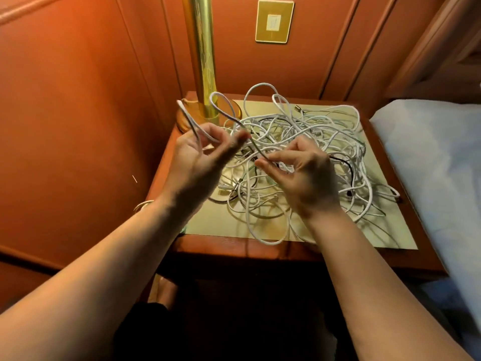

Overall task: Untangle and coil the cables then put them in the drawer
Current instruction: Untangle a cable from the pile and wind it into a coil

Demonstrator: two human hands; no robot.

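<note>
Both hands lifted one white cable above the tangle on the nightstand.

I saw my left hand pinching a white cable whose loops rose above its fingers, while my right hand pinched the same strand lower down; the tangled cables lay on the nightstand just beyond and beneath both hands, beside the brass lamp.

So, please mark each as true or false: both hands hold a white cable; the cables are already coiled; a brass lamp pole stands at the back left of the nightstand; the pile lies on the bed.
1. Both hands, left hand and right hand, hold a white cable: true.
2. The cables are coiled: false, they are a tangled pile.
3. A brass lamp pole stands back left on the nightstand: true.
4. The pile lies on the bed: false, on the nightstand.
</note>
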